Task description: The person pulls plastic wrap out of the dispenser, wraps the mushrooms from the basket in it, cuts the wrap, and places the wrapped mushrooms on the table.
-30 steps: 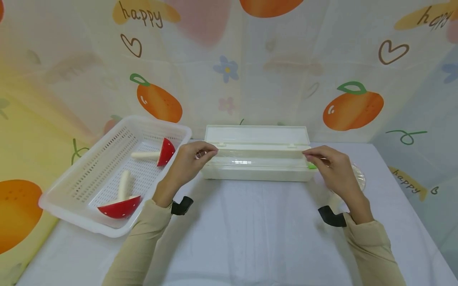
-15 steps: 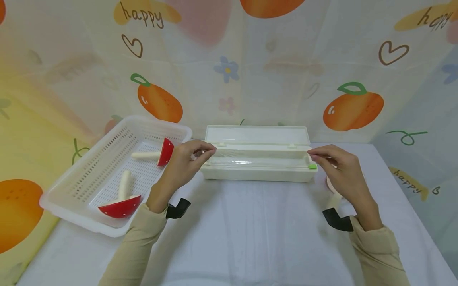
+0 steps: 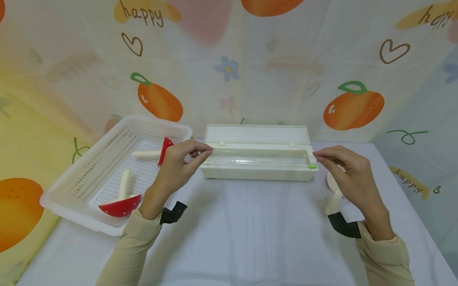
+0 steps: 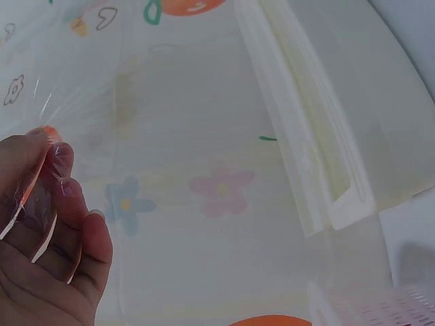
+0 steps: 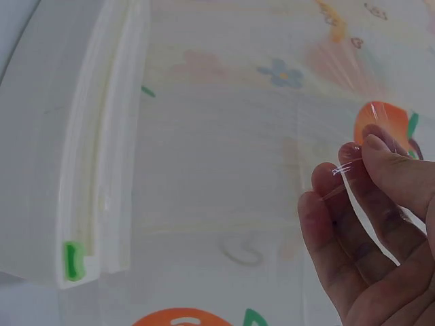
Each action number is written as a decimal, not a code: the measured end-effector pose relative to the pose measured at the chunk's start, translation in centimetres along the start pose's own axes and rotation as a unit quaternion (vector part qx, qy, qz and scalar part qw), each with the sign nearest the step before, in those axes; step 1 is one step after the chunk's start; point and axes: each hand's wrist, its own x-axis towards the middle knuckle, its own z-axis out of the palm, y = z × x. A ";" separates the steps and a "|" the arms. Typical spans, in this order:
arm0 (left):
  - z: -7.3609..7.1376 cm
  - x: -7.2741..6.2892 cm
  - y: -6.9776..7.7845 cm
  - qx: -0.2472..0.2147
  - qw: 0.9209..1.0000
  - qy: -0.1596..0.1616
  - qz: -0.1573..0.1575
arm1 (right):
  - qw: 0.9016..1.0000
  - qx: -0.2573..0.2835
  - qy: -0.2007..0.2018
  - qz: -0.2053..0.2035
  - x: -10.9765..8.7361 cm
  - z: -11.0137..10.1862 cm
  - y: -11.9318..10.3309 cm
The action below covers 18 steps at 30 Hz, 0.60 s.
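Clear cling film [image 5: 353, 75] stretches between my two hands, with creases fanning out from the pinched corners in the wrist views. My left hand [image 3: 175, 163] pinches one corner between thumb and fingers, in front of the basket's right side. The other corner is pinched by my right hand [image 3: 352, 172], just beyond the box's right end. Behind the film stands a long white cling film dispenser [image 3: 257, 173], its lid [image 3: 257, 134] raised at the back. A green slide cutter [image 3: 313, 166] sits at the right end of its front edge.
At the left, a white perforated basket [image 3: 76, 222] holds two red-capped toy mushrooms [image 3: 119, 207] with white stems. A pale thing with a stem [image 3: 333, 203] lies partly hidden behind my right hand. A patterned cloth [image 3: 229, 95] hangs right behind the dispenser.
Both hands have drawn slightly apart and a little toward me, still pinching the film. The green cutter, earlier partly covered by my right hand, now shows fully. The dispenser and basket stay put.
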 end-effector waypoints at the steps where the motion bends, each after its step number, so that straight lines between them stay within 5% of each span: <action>1: -0.1 0.0 0.1 -0.001 1.000 0.002 0.004 | 1.000 -0.004 0.000 -0.002 0.0 -0.1 -0.1; 10: -0.9 -0.4 1.2 -0.018 0.998 0.016 0.056 | 0.999 0.030 0.018 -0.033 -0.6 -1.1 -1.3; 18: -1.6 -1.3 2.8 -0.022 0.997 0.023 0.072 | 0.996 0.061 0.043 -0.051 -1.6 -1.8 -2.1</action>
